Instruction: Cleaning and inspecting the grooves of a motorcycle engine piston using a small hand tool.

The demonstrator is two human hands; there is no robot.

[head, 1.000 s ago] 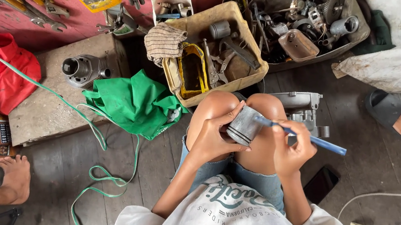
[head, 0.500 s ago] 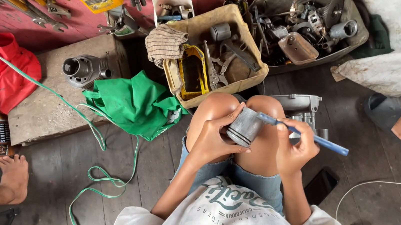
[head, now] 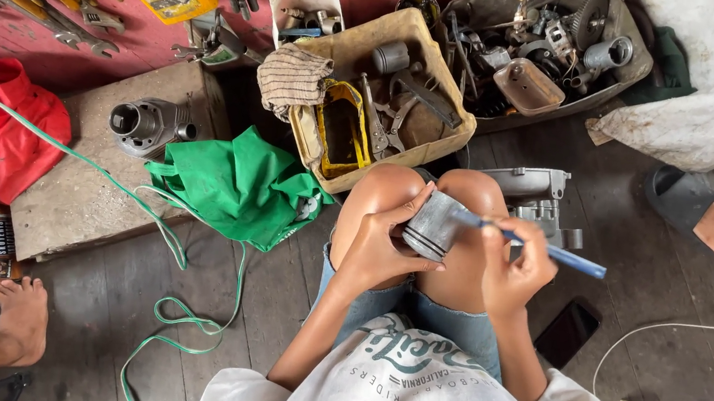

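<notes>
My left hand (head: 383, 244) grips a grey metal piston (head: 436, 226) with ring grooves, resting on my bare knees. My right hand (head: 517, 273) holds a blue-handled brush (head: 549, 247), its tip touching the piston's upper side. Behind my knees a grey engine casing (head: 539, 199) lies on the wooden floor.
A cardboard box (head: 441, 94) of tools and a yellow container stands ahead, with a striped rag on its left rim. A tray of engine parts (head: 553, 53) sits at the back right. A green cloth (head: 238, 182), a green hose, a metal cylinder (head: 146, 125), a black phone (head: 568, 332) and other people's feet (head: 21, 315) lie around.
My hands and the piston have barely shifted; the brush tip stays on the piston. The foot at the right has moved slightly.
</notes>
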